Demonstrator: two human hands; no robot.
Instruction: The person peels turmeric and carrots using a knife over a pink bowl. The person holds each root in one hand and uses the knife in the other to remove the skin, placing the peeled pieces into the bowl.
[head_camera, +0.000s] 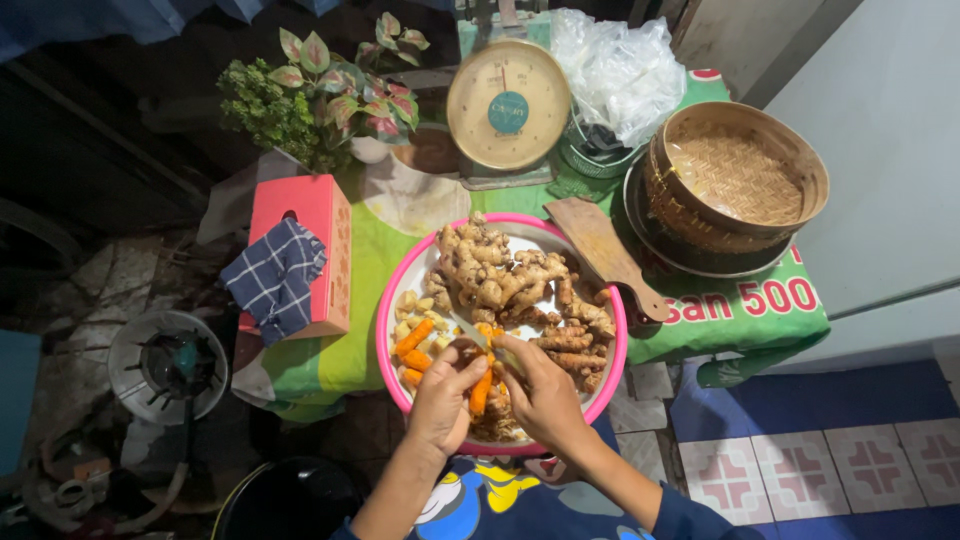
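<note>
1. Turmeric root (481, 392), orange, peeled, hangs upright between both hands above pink-rimmed bowl (385, 320)
2. Left hand (443, 400): fingers clamped on the root's upper end
3. Right hand (545, 400): fingers closed round a knife (480, 338), blade lying just above the root
4. Bowl holds ginger (495, 270) and peeled orange pieces (414, 338); it sits on green-covered surface (340, 360), wooden board (605, 255) beside

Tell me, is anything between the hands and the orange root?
No. The left hand and the right hand both touch the orange root directly, over the pink bowl.
</note>
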